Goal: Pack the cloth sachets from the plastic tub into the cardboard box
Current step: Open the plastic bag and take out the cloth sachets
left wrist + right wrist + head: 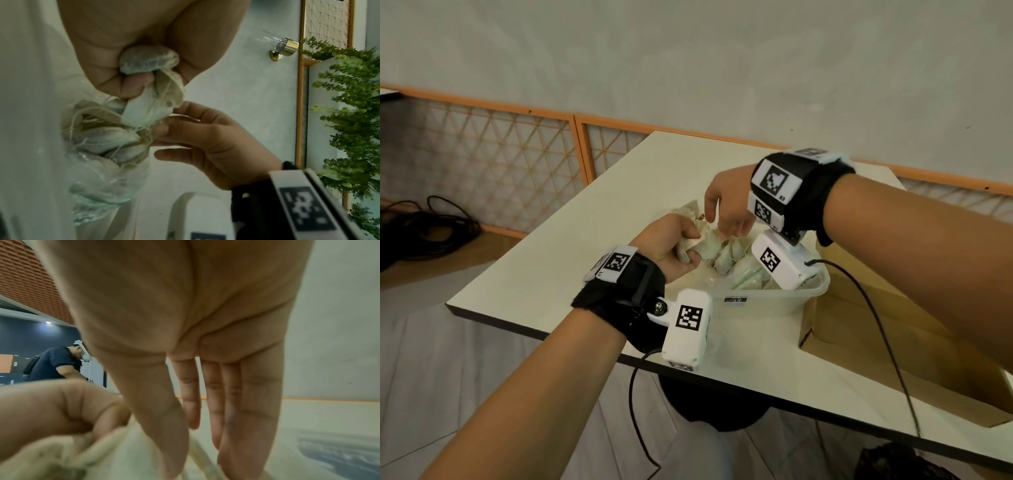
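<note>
My left hand (674, 246) hovers over the clear plastic tub (774, 293) and grips a bunch of pale cloth sachets (709, 245) in its fist. In the left wrist view one sachet (148, 60) bulges out of that fist (123, 48), while more sachets (107, 139) hang below on tangled strings. My right hand (726, 212) reaches down from above, its straight fingers (213, 394) touching the hanging bunch beside the left hand (51, 410). More sachets lie in the tub. The open cardboard box (928, 394) stands right of the tub, partly hidden by my right forearm.
The tub and box sit near the front right of a pale table (551, 274). Black cables (424, 226) lie coiled on the floor at far left. An orange lattice fence (517, 164) runs behind the table. A dark round object (719, 407) sits under the table's front edge.
</note>
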